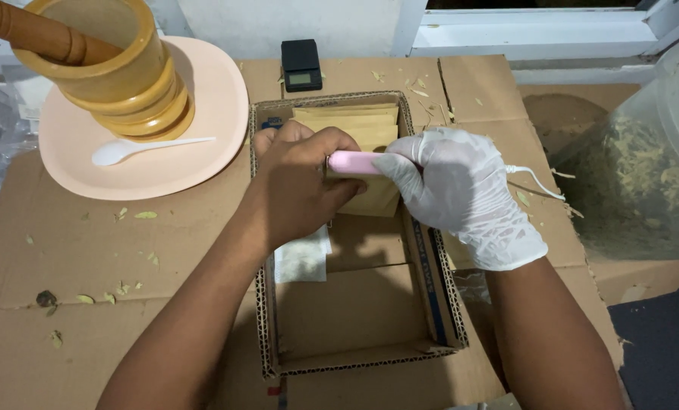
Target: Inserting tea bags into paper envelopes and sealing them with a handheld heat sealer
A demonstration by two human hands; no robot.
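My bare left hand (297,182) is closed over a tan paper pouch (377,199) above a shallow cardboard box (354,357). My right hand (461,190), in a white glove, grips a pink handheld tool (354,162) with a white cord (535,178), and the tool is pressed across the pouch's top. More tan pouches (347,118) stand stacked at the box's far end. A small white sachet (301,258) lies in the box under my left wrist.
A peach plate (203,99) at the upper left carries a wooden mortar (115,72) with pestle (36,34) and a white plastic spoon (146,148). A small black scale (301,64) sits beyond the box. A clear container of dried leaves (643,175) stands at right. Leaf bits dot the cardboard.
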